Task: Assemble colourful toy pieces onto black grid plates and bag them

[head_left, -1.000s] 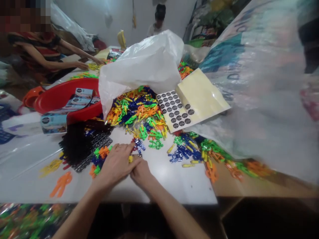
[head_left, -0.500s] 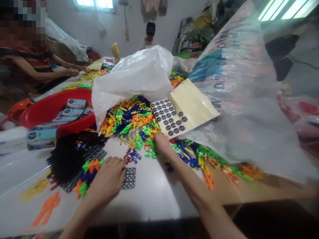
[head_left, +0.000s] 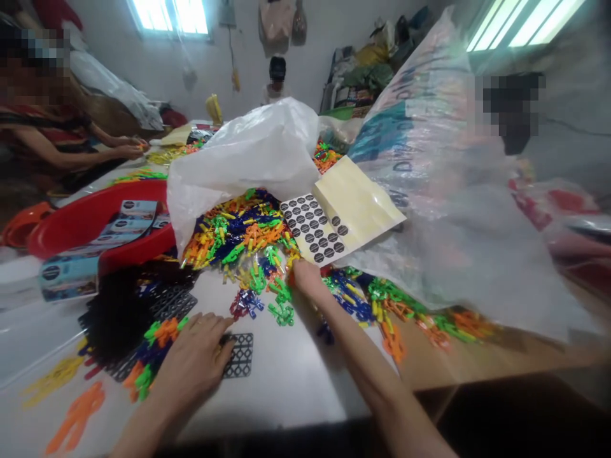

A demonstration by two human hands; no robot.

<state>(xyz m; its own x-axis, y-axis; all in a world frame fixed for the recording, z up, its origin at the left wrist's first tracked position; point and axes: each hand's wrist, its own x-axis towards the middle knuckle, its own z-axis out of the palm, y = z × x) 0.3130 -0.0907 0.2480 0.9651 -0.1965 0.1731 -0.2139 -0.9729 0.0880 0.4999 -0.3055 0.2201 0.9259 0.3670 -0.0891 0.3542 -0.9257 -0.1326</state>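
Observation:
My left hand [head_left: 203, 350] lies on the white table with its fingers stretched out. Its thumb rests by a black plastic grid [head_left: 241, 356], and its fingertips reach the small red and blue plastic figures [head_left: 245, 304]. At the front edge of a heap of coloured plastic figures [head_left: 238, 226] is my right hand [head_left: 306, 278]; its fingers are hidden among the pieces, so what they hold does not show. Several green figures [head_left: 282, 312] lie between the two hands. Just beyond my right hand is a sheet of round black stickers [head_left: 312, 229].
Left of my left hand are a dark stack of black grids [head_left: 119, 324] and orange figures [head_left: 79, 413]. A red basin [head_left: 62, 232] holds printed cards. A big plastic sack [head_left: 453, 210] stands at right. Another person's hands [head_left: 131, 147] are at far left.
The view has shifted slightly, so most things appear further left and lower. The green figures by my right hand lie a little nearer to me. Both hands keep about the same places.

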